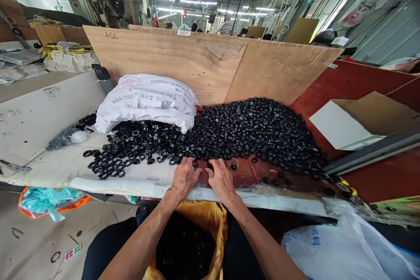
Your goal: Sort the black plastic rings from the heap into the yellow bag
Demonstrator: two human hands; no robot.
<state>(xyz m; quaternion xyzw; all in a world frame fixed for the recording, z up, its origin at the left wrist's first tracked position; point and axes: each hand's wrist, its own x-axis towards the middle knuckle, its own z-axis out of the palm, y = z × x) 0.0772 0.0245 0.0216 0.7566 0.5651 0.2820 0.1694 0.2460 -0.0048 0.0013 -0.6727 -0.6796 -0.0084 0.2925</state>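
At the far left of the bench [78, 159] lies a clear bag [62, 139] of dark parts; if its mouth is loose, which we cannot tell, a bump could spill them. Next, black rings [113, 167] lie loose before and beside a white sack [144, 104]; should the sack sag, it could push some forward. Our left hand [184, 178] is near the bench's front edge, thumb apart from the fingers, a small black piece just beside them; we cannot tell whether they grip it. Below gapes a yellow bag [219, 227]: pieces swept too wide could miss its mouth. Our right hand [223, 179] mirrors the left, a dark piece by its fingers, its hold equally unclear. Further right rises the heap of black pieces [256, 127]; drawing from its foot could start a slide, and stray rings might mix in.
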